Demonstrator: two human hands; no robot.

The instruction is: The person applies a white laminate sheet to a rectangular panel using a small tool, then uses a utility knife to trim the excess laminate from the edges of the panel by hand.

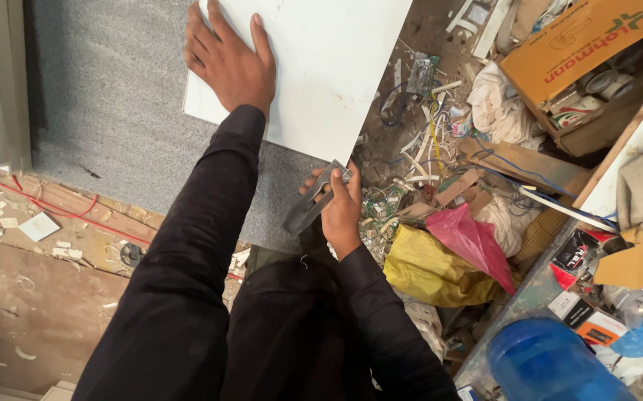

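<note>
A large white tile lies on a grey mortar bed. My left hand presses flat on the tile's near left part, fingers spread. My right hand grips a grey metal trowel at the tile's near corner, its blade angled down to the left over the mortar. Both arms wear black sleeves.
A heap of litter lies to the right: a yellow bag, a pink bag, cable scraps, a cardboard box and a blue bucket. A red wire runs along bare floor at left.
</note>
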